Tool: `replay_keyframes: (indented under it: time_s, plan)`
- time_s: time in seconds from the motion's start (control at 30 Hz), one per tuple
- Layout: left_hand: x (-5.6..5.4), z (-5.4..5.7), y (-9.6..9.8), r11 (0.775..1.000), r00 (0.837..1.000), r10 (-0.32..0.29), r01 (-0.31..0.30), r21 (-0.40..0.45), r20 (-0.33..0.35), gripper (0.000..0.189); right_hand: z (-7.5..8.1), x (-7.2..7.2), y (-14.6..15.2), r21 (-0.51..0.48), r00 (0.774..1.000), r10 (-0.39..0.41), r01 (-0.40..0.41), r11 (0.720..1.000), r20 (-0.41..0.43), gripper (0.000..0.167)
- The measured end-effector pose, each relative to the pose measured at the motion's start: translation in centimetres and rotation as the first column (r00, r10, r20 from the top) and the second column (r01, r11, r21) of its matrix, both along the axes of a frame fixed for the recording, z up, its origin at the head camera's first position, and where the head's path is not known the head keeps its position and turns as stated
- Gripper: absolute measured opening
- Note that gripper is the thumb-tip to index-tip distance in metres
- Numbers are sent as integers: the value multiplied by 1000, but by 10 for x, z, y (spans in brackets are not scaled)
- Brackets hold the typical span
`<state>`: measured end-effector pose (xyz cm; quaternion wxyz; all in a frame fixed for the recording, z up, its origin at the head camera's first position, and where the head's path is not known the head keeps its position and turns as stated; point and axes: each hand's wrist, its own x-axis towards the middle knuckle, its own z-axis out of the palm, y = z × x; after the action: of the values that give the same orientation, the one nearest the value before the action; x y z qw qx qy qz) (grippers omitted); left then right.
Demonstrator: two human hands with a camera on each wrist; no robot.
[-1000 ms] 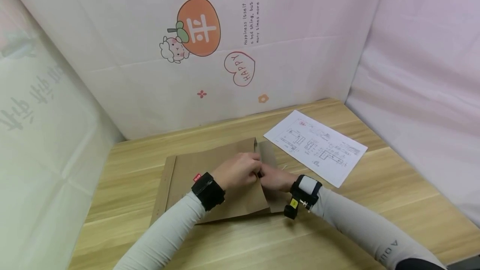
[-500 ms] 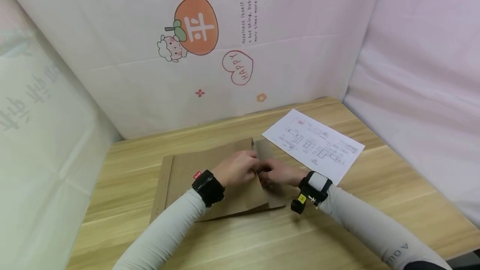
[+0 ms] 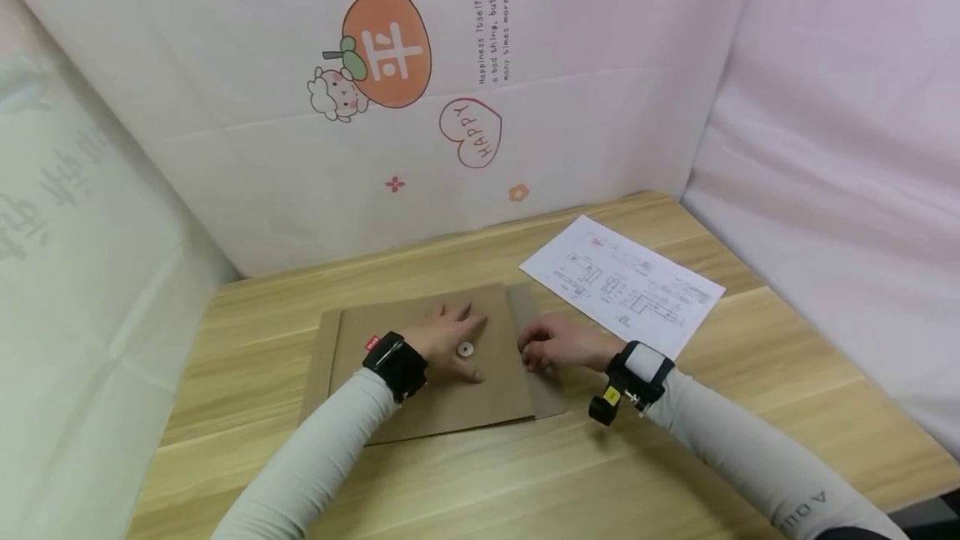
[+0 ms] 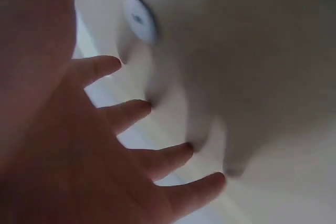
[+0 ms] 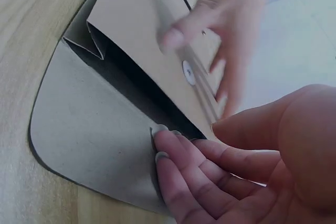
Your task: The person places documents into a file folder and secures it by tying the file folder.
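The brown envelope [image 3: 450, 398] lies flat on the wood-grain table [image 3: 525, 482], with its flap [image 5: 94, 124] unfolded toward the right. The mouth [image 5: 142, 87] stands slightly apart along the flap line, with a dark interior and a creased side fold [image 5: 94, 40] at one end.

Left hand [image 3: 444, 342]: released. The fingers are spread over the front panel [image 5: 136, 35], with a round white button [image 3: 466, 349] located between thumb and forefinger. The fingertips are at the panel surface; firm contact cannot be confirmed.

Right hand [image 3: 562, 342]: positioned at the mouth, with the fingers bent together and the fingertips on the flap. The thumb tip is next to the front panel edge. Whether thumb and fingers pinch that edge cannot be told.

A red label [image 3: 372, 343] shows beside the black left wrist strap [image 3: 395, 365]. The right wrist strap [image 3: 639, 373] is black with a white section. A white sheet [image 3: 622, 282] bearing line drawings lies near the flap, toward the far right. Printed white cloth [image 3: 585, 107] hangs behind the table
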<state>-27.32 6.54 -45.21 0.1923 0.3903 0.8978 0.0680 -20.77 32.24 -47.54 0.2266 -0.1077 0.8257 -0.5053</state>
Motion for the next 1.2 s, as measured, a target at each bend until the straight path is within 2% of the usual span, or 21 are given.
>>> replay_keyframes:
  time_s: [0.13,0.23,0.53,0.8,0.93,1.07,1.2]
  plan:
    - [3,4,-8,997,999,31,-29,-76,26,113,-1,-1,-2,4,1000,-5,5,1000,-2,22]
    - [3,5,-8,996,999,38,-36,-77,20,114,-2,-2,-3,19,1000,-14,14,1000,-17,23]
    - [-15,5,-6,991,996,89,-90,-102,-12,112,-2,-12,-6,85,995,-51,58,995,-87,33]
    - [-25,8,-3,985,988,151,-151,-83,-3,110,-4,-17,-3,114,992,-13,28,993,-125,40]
    - [-29,9,-4,979,982,189,-188,-82,4,109,1,-12,0,126,987,20,0,992,-161,44]
    - [-28,8,-3,978,982,191,-191,-80,-6,110,14,-1,14,135,983,62,-39,990,-173,50]
    - [-27,6,-2,981,983,185,-186,-63,-15,110,30,6,38,214,966,57,-2,977,-253,56]
